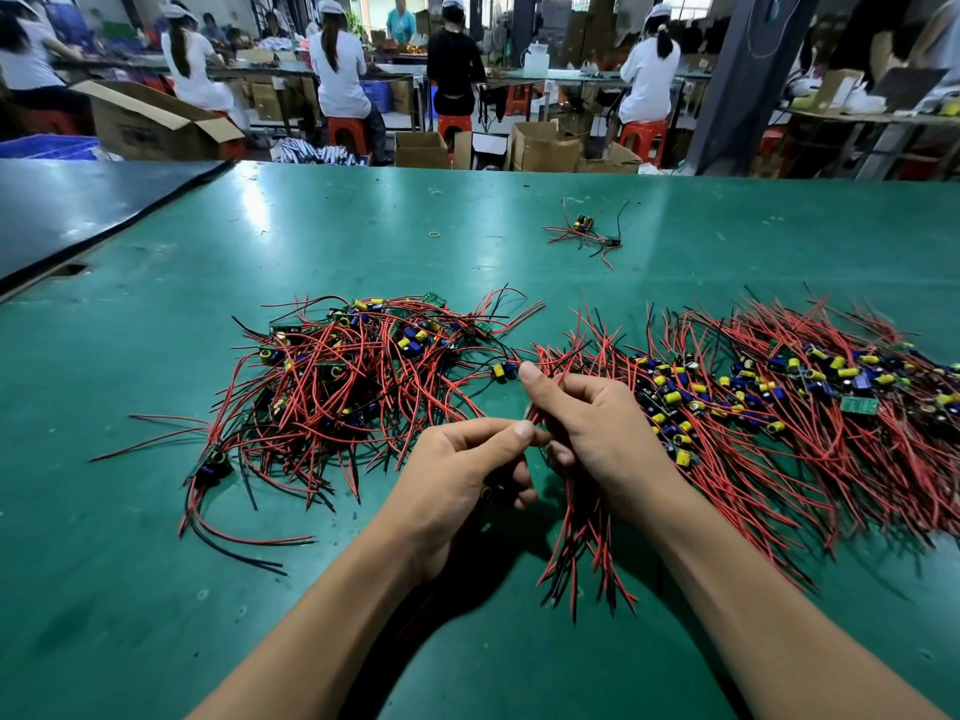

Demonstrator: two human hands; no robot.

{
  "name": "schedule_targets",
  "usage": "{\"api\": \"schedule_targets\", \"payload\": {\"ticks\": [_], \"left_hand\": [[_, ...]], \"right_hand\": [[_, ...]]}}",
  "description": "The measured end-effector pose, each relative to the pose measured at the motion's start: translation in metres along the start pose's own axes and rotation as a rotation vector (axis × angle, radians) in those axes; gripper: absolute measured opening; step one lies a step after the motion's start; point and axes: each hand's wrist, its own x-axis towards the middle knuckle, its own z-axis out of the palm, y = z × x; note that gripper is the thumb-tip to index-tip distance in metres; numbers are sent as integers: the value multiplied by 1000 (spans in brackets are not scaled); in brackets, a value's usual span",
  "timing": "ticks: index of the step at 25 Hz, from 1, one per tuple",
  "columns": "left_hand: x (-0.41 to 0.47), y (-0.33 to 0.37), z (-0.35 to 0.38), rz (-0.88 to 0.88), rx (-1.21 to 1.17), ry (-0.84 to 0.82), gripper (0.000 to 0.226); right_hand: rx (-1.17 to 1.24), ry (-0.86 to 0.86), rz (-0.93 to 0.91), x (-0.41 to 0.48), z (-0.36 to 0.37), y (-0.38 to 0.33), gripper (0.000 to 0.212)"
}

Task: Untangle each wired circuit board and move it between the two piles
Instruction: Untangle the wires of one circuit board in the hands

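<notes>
Two piles of small circuit boards with red and black wires lie on the green table [519,226]: a tangled left pile [358,376] and a larger, spread-out right pile [779,397]. Between them, my left hand [462,485] and my right hand [597,433] meet. Both pinch the same wired board, whose bundle of red wires [582,543] hangs down below my right hand. The board itself is mostly hidden by my fingers. One board with a yellow part [503,370] lies just beyond my right thumb.
A small stray cluster of wired boards [587,233] lies further back on the table, with a rubber band [434,234] to its left. A dark mat [78,210] covers the far left. Seated workers, cardboard boxes and red stools fill the background.
</notes>
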Motion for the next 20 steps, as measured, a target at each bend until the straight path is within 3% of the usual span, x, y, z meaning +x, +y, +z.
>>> {"api": "schedule_targets", "payload": {"ticks": [5, 9, 14, 18, 20], "left_hand": [[3, -6, 1, 14, 138, 22, 20], [3, -7, -1, 2, 144, 8, 22], [2, -4, -1, -20, 132, -2, 20], [2, -1, -1, -34, 80, 13, 18], [1, 1, -1, -35, 77, 11, 16]], "right_hand": [[-576, 268, -202, 0, 1, 7, 47], [-370, 328, -199, 4, -5, 9, 51], [-63, 105, -34, 8, -6, 9, 45], [128, -300, 97, 2, -7, 7, 31], [136, -399, 116, 1, -7, 8, 35]]}}
